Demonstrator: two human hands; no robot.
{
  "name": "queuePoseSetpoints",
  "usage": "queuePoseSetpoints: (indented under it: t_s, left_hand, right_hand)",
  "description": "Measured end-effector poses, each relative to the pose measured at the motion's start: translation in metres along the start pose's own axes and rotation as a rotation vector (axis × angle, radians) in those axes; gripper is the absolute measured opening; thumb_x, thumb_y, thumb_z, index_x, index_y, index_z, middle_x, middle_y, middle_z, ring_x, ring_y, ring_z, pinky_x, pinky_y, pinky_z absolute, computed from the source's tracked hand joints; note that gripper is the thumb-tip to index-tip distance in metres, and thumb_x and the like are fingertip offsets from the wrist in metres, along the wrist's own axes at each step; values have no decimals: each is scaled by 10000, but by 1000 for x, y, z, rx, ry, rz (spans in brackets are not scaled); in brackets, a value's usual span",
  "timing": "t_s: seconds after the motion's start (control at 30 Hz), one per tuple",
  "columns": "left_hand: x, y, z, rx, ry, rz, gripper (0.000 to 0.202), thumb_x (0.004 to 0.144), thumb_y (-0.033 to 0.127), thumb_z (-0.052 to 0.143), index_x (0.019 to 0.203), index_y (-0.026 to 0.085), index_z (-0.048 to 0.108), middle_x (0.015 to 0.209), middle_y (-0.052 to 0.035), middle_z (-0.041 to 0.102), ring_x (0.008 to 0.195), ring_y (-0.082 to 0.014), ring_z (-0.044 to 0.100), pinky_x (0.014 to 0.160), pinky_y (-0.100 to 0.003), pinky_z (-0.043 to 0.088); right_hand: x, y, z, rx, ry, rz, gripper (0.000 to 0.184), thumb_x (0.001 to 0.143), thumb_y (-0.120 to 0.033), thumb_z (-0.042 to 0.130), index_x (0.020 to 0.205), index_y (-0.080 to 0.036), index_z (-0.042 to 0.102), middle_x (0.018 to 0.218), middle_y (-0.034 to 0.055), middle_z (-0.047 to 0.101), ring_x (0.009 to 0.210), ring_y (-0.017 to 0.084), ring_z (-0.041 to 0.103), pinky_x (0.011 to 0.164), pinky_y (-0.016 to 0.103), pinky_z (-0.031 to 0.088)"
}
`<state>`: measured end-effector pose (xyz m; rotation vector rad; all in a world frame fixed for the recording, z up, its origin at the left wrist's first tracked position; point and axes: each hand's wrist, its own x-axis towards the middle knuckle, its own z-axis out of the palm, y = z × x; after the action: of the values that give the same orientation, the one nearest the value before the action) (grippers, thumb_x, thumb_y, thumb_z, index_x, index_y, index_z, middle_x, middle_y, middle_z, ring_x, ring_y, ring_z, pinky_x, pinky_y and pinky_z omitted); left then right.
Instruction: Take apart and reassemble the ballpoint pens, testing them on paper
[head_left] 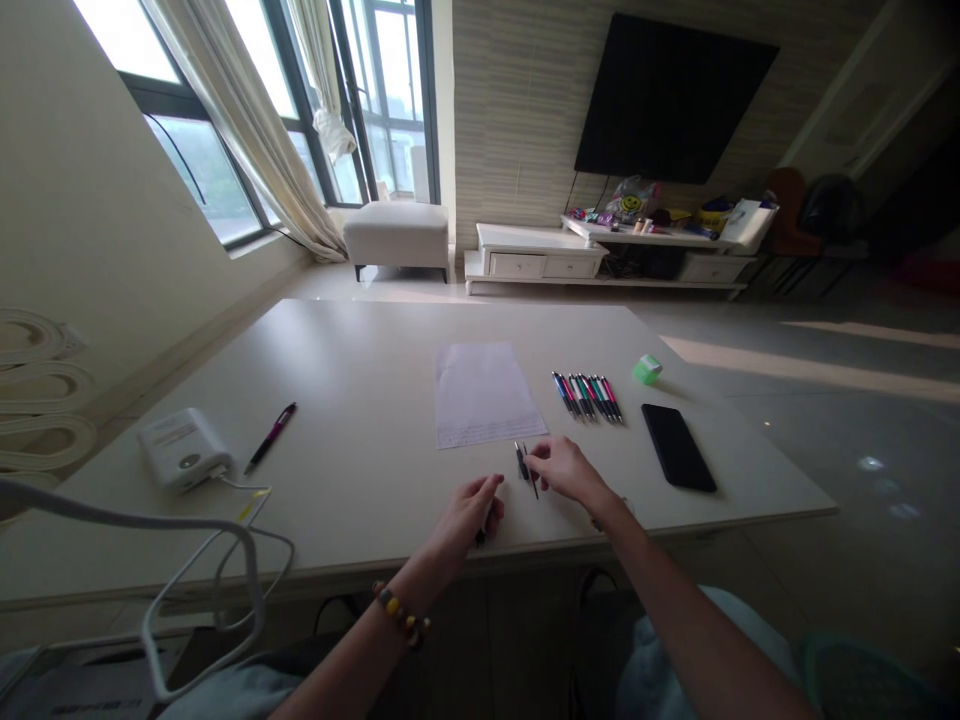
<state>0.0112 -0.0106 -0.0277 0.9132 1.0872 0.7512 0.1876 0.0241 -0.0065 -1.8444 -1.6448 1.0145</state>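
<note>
My right hand pinches a thin dark pen refill just above the table, its lower tip pointing toward me. Right beside those fingers, a short dark pen part with a silvery tip lies on the table. My left hand is curled closed near the table's front edge. A dark pen barrel pokes out below its fingers, most of it hidden. Beyond both hands lies a white sheet of paper with small writing along its near edge. Several colourful pens rest in a row right of the sheet.
A black phone and a green-and-white small box are at the right of the white table. On the left are a purple-black pen and a white device with a cable hanging over the edge.
</note>
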Motion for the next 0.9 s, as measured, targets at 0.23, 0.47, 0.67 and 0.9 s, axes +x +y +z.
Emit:
queuePoseSetpoints:
  t_s: [0.23,0.47,0.67,0.9]
  left_hand:
    - [7,5,-14,-241,184,104,463,732,476,632,996,102,559,640,-13,600,533,-98,552,522,-218,422]
    - [3,16,-24,-43,280,147,342,738,429,637,881,122,591,860,-124,698,770,-194,651,690,-300,502]
    - [12,18,-22,466,404,292,291,731,400,628,815,131,700,827,-102,710,799,-220,634,710,-296,463]
    - [33,15,-16,815,476,365,260,795,352,566,873,140,694,815,-101,702,750,-192,632,700,-285,438]
  right_hand:
    - [-6,-16,15,-117,100,-61,212,761,-299,551,689,-149,682,616,48,691,533,140,633,557,194,437]
    - [4,-17,29,-257,148,-115,226,780,-307,564,743,-151,724,791,112,728,762,205,670,671,226,441]
    - [-1,-15,8,-223,200,-85,277,826,-338,510,772,-153,709,799,96,724,745,187,662,659,220,434]
    - [-8,-6,-7,-197,248,-89,289,826,-331,496,715,-142,686,744,102,710,679,175,648,580,217,409]
